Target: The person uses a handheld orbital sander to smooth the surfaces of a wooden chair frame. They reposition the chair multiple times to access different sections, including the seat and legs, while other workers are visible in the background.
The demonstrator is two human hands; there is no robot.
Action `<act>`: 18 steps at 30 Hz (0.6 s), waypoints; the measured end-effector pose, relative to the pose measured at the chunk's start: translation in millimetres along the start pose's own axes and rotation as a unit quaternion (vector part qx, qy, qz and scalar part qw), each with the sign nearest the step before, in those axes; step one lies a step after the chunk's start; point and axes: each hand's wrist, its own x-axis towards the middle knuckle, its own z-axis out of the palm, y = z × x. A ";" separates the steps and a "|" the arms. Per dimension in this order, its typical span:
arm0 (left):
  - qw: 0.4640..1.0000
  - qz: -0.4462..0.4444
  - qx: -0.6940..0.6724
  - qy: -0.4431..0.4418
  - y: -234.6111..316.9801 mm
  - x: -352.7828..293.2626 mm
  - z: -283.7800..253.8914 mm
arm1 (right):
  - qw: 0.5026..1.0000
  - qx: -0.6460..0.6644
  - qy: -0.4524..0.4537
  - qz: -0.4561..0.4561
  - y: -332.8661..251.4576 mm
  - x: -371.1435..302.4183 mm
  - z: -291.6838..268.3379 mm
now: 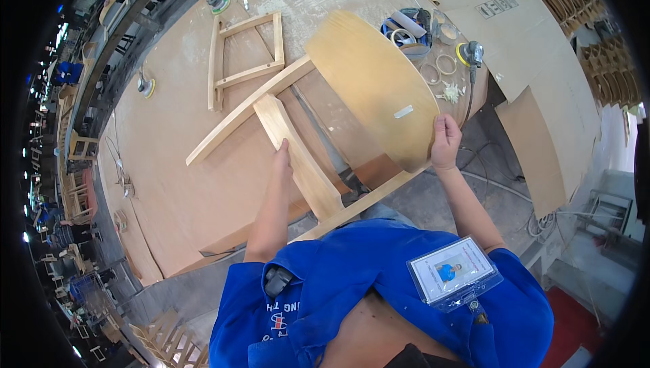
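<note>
I hold a pale wooden chair back part tilted over the near edge of the worktable. It has a broad curved panel (372,77) at one end, two long side posts and a wide crossbar (301,161) between them. My left hand (283,165) is closed on the crossbar, thumb on its upper face. My right hand (445,141) pinches the panel's right corner, with the fingers behind it partly hidden. A small white sticker (403,111) lies on the panel near that hand. One post (254,109) reaches out over the table; the other (365,203) runs close to my body.
On the worktable (162,171) lie a small wooden frame (250,75) and several sanders, including a yellow-rimmed one (473,54) at right. A blue basket (422,51) holds rolls and tools, with tape rings (446,65) beside it. Cables (497,188) and cardboard (535,151) are at right.
</note>
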 end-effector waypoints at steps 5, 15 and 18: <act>0.999 -0.019 -0.019 0.034 -14.4 -2.8 4.0 | 0.998 -0.059 -0.006 -0.018 16.0 -4.6 -8.1; 0.997 -0.008 0.066 0.045 -6.8 19.7 17.5 | 0.987 -0.155 -0.040 0.005 70.7 28.5 -24.0; 0.964 0.032 0.254 0.068 -0.5 -1.0 15.4 | 0.984 -0.172 -0.047 -0.001 78.3 29.7 -26.3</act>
